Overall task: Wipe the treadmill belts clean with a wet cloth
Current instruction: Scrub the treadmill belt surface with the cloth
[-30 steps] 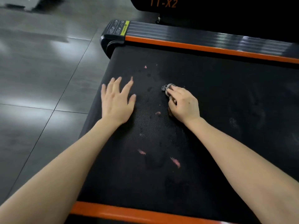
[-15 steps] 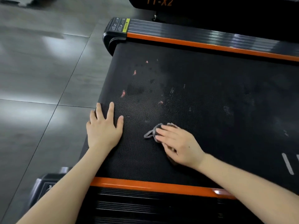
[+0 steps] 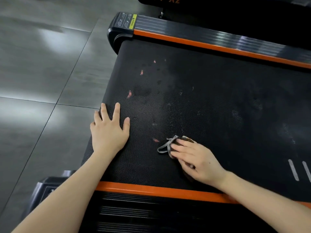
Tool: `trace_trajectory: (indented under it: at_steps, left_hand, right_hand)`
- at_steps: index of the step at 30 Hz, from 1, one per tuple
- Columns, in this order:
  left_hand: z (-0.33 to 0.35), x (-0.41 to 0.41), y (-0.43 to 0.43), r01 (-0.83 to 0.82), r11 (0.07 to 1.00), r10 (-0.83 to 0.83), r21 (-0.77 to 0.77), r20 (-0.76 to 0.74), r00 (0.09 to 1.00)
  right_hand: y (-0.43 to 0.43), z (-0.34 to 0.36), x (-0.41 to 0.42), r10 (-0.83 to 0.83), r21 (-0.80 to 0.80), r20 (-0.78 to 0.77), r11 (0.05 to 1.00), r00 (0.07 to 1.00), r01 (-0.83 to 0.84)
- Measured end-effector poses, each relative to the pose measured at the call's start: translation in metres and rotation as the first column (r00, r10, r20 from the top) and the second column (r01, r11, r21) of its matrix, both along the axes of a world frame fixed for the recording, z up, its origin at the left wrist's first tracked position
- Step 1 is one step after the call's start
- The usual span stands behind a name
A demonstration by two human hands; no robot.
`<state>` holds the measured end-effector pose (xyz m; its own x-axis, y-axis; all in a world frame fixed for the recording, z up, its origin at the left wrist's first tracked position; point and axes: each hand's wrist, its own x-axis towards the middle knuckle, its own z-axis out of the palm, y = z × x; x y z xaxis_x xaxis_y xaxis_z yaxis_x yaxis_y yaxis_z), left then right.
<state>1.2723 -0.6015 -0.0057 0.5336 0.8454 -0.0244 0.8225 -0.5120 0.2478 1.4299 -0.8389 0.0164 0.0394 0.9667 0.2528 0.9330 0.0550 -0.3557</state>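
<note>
- The left hand (image 3: 107,133) lies flat on the treadmill belt (image 3: 210,98) at its left edge, fingers straight and spread. Its grip is fully open and holds nothing.
- The right hand (image 3: 196,160) presses a dark cloth (image 3: 166,146) onto the belt close to the near edge, about midway along the part in view. The fingers lie straight on top of it, so the grip is open, pressing rather than clutching.
- Most of the cloth is hidden under that hand. Its grey trim pokes out past the fingertips as a loop toward the left.
- Pink marks (image 3: 129,94) dot the belt toward its left edge, and 1 more sits just left of the cloth.
- Dark patches and pale specks show toward the middle of the belt.
- 2 white stripes (image 3: 293,169) sit at the right, near the near edge.
- Orange rails (image 3: 151,189) line the near and far edges.
- A grey tiled floor (image 3: 42,81) lies beyond the left edge.
</note>
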Motion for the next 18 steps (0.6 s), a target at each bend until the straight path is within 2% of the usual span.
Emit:
trace_trajectory:
  at_steps: [3, 5, 7, 8, 10, 15, 18]
  left_hand:
    - [0.0, 0.001, 0.0, 0.004, 1.0, -0.004, 0.007, -0.004, 1.0]
    - [0.0, 0.0, 0.002, 0.006, 1.0, -0.006, 0.002, -0.002, 1.0]
    - [0.0, -0.002, 0.003, 0.014, 1.0, -0.013, -0.014, 0.015, 1.0]
    - [0.0, -0.002, 0.004, 0.015, 1.0, -0.014, -0.018, 0.024, 1.0]
    - [0.0, -0.002, 0.003, 0.024, 1.0, -0.023, -0.019, 0.032, 0.999]
    - [0.001, -0.002, 0.001, 0.034, 0.999, -0.033, -0.017, 0.005, 0.999]
    - [0.001, -0.002, 0.0, 0.04, 0.999, -0.04, -0.017, -0.004, 0.999]
  right_hand:
    - [0.056, 0.001, 0.028, -0.005, 0.001, 0.075, 1.0, 0.997, 0.005]
    - [0.115, -0.001, 0.044, -0.181, 0.058, 0.086, 0.983, 0.98, 0.177]
    - [0.154, 0.001, 0.053, -0.362, 0.043, 0.021, 0.932, 0.932, 0.361]
    - [0.16, 0.002, 0.055, -0.398, 0.023, 0.001, 0.917, 0.918, 0.397]
    - [0.135, 0.003, 0.05, -0.381, 0.004, 0.011, 0.925, 0.924, 0.381]
    - [-0.018, 0.009, 0.01, -0.215, -0.04, 0.025, 0.976, 0.976, 0.216]
    - [-0.023, 0.007, 0.021, -0.19, -0.059, 0.068, 0.979, 0.979, 0.194]
